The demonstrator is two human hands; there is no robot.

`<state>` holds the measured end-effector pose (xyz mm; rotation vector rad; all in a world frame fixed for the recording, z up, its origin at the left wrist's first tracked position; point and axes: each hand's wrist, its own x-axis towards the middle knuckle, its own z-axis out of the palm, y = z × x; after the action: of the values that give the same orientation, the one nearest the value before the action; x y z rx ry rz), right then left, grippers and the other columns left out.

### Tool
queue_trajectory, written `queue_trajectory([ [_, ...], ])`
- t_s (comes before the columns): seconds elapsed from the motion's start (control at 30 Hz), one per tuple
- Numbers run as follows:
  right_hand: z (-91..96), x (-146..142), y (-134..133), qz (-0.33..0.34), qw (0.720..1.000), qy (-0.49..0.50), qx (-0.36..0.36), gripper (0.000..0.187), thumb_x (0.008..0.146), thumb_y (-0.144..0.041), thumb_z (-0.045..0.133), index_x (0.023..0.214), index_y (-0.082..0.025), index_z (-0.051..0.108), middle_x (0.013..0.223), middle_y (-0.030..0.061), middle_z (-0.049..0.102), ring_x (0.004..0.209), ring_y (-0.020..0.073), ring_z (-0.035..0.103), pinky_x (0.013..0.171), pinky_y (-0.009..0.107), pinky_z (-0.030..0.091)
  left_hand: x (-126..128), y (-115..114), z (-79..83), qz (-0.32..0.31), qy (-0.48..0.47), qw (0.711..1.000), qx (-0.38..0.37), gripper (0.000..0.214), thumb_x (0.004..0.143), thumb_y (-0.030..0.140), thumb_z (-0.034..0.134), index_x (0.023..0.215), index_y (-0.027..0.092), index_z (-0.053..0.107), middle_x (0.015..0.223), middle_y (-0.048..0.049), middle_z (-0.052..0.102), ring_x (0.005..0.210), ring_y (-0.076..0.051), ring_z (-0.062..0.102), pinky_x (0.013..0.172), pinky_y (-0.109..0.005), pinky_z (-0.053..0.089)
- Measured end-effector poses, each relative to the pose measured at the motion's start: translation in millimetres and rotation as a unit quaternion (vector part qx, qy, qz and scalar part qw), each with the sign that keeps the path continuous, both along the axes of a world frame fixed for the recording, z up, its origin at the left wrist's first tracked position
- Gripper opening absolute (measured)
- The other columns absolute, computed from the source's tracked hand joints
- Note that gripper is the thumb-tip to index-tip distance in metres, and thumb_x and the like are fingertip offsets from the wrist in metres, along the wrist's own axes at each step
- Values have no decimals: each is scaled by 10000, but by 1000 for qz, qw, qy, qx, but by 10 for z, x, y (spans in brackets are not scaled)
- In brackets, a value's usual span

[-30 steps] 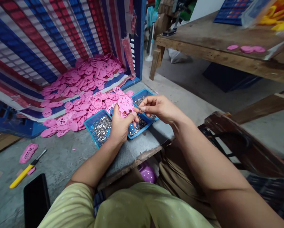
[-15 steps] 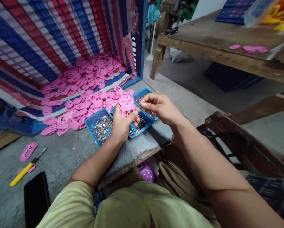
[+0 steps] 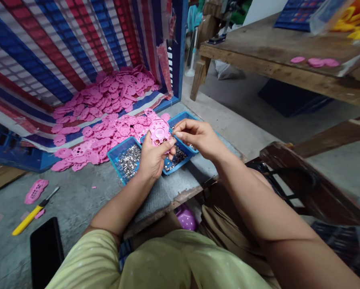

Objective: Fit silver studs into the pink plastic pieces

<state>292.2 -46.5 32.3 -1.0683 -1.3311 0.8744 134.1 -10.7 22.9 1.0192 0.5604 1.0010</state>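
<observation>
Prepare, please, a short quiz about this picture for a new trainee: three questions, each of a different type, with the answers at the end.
1. True or false: the left hand holds a pink piece, with the right hand close beside it.

2. Which of these lies nearest to the black phone?
a) the standing fan
b) the yellow-handled tool
c) the wooden table

3. Fill in the missing colour: small metal parts lie in ____ trays.

Key: 1. True. 2. b. 3. blue.
</observation>
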Motion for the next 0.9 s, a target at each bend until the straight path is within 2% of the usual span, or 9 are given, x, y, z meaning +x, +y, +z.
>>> queue_trajectory([
  [0.17,21,-31,-31,22,998,28,-46,435,752,-590,834,742,-212,619,672,-18,612,658,138,547,704,323,470,7,-3,-57,54,19,997,59,555,658,254,946,1010,227,518,749,48,658,471,-86,594,371,-196,431],
  [0.3,-25,-14,-4,1,999,-13,-50,448,712,-583,866,713,-200,633,690,1,631,660,145,542,701,336,458,16,5,-93,54,38,995,80,605,649,294,966,1056,230,523,718,66,631,467,-78,577,382,-189,430],
  [0.37,-45,-4,12,-20,999,-17,-38,436,726,-576,854,703,-198,639,701,6,629,678,151,541,713,343,456,23,11,-95,36,23,995,85,574,696,361,940,1088,229,543,760,45,653,516,-92,613,410,-192,446],
  [0.43,-54,-6,17,-44,999,-3,-8,408,748,-544,844,677,-202,633,739,17,633,739,166,565,762,359,477,31,7,-81,9,-14,997,73,472,820,471,830,1136,224,581,864,-14,702,686,-145,708,513,-220,533],
  [0.5,-53,-21,10,-71,997,24,17,356,757,-481,845,661,-206,641,839,40,650,854,188,600,845,384,507,38,-11,-52,-22,-52,997,53,407,924,504,701,1207,225,614,1029,-77,736,960,-218,753,707,-286,623],
  [0.57,-42,-45,-10,-92,994,48,22,280,758,-408,842,670,-210,665,968,62,663,984,212,617,931,418,522,42,-41,-19,-45,-72,996,39,416,958,442,664,1321,247,604,1198,-105,730,1206,-268,698,929,-374,629],
  [0.63,-20,-71,-38,-100,993,58,22,196,770,-337,816,690,-215,685,1054,73,675,1088,232,614,997,453,518,43,-73,9,-59,-84,994,37,521,935,373,701,1426,290,549,1324,-105,700,1348,-289,623,1080,-448,572],
  [0.73,22,-106,-85,-104,993,45,34,151,794,-261,770,681,-218,678,1076,74,707,1175,246,602,1063,486,489,40,-108,34,-64,-94,993,44,724,861,341,796,1508,346,472,1437,-99,653,1429,-300,562,1182,-498,494],
  [0.9,51,-156,-129,-118,992,27,45,148,806,-246,759,688,-211,676,1131,88,718,1189,255,618,1061,495,484,46,-131,48,-50,-86,994,53,921,751,340,899,1542,405,432,1514,-77,606,1481,-288,512,1196,-455,493],
])
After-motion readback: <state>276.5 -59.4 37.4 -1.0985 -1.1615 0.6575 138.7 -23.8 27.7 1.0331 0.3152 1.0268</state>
